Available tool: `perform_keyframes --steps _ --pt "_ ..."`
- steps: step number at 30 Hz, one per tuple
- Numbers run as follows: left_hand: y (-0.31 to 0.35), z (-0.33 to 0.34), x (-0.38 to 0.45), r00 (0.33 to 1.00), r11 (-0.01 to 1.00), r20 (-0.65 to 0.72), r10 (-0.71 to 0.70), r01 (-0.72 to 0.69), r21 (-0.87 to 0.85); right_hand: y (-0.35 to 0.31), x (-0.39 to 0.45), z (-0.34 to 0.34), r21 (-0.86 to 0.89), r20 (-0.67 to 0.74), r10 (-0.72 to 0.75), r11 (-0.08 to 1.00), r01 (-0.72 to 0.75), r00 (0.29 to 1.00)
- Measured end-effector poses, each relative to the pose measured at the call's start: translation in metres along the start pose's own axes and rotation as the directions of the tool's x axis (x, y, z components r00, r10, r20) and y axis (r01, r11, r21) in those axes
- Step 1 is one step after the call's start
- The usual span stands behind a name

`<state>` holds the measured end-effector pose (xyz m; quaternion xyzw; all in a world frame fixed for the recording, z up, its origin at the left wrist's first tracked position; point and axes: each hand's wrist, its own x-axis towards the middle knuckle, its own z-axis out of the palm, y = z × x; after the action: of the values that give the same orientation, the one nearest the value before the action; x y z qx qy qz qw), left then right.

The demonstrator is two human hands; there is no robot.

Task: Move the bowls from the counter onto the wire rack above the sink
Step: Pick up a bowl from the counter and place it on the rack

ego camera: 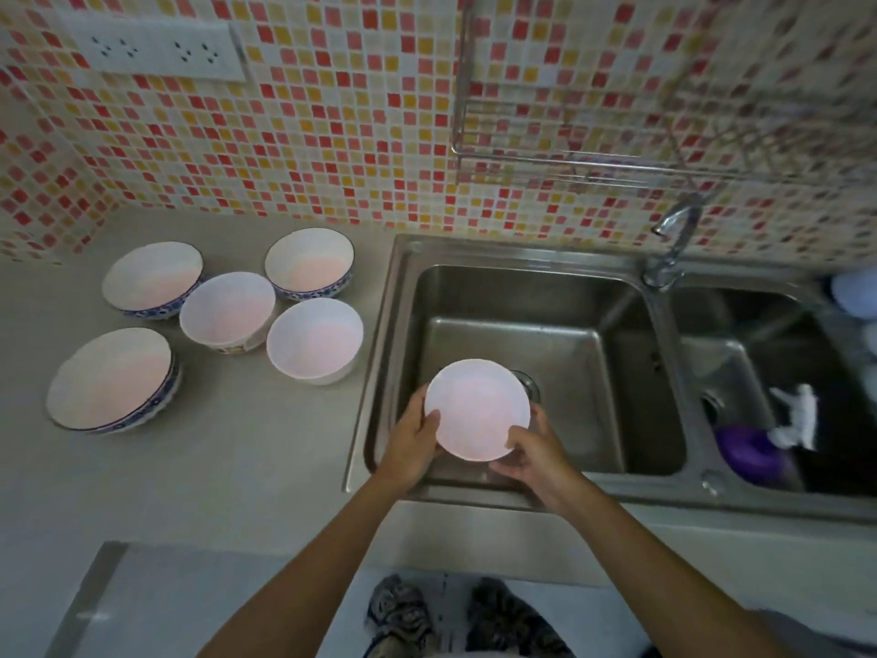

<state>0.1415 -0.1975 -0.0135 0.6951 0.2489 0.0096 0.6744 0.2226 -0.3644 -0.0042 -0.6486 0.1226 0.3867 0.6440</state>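
I hold a white bowl [477,408] over the left sink basin [560,353]. My left hand [413,436] grips its left rim, thumb on the inside. My right hand [534,451] grips its lower right rim. Several more bowls stand on the grey counter [213,448] to the left: two blue-patterned ones at the back [152,277] [308,263], a blue-rimmed one at the front left [111,377], a white one with a printed base [227,310] and a plain white one [314,338] nearest the sink. The wire rack [617,149] hangs on the tiled wall above the sink, blurred.
A chrome tap [671,239] rises behind the divider between the two basins. The right basin holds a purple object [750,451] and a white cloth [795,417]. A wall socket panel [152,49] sits at the upper left. Pale items [856,292] lie at the far right edge.
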Motion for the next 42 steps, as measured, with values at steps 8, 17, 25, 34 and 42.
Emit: perform_keyframes --steps 8,17,25,34,42 --pt "-0.025 0.030 0.025 0.991 0.672 0.046 0.127 -0.120 0.731 -0.010 0.022 -0.076 0.128 -0.127 0.013 0.992 0.003 0.992" --pt "-0.053 0.027 0.028 0.994 0.329 0.049 0.096 -0.078 0.941 -0.009 0.042 -0.120 0.109 -0.144 -0.022 0.993 0.038 0.989" --pt "-0.051 0.027 0.020 0.987 0.396 -0.024 0.156 -0.040 0.917 -0.006 0.060 -0.133 0.015 -0.129 0.009 1.000 -0.007 0.992" --pt "-0.057 0.026 0.023 0.976 0.475 -0.099 0.193 -0.004 0.880 -0.007 0.070 -0.132 -0.278 -0.132 -0.102 0.959 0.062 0.986" --pt "-0.058 0.027 0.023 0.969 0.466 -0.114 0.217 0.000 0.885 -0.001 0.072 -0.122 -0.662 -0.122 -0.355 0.725 0.190 0.927"
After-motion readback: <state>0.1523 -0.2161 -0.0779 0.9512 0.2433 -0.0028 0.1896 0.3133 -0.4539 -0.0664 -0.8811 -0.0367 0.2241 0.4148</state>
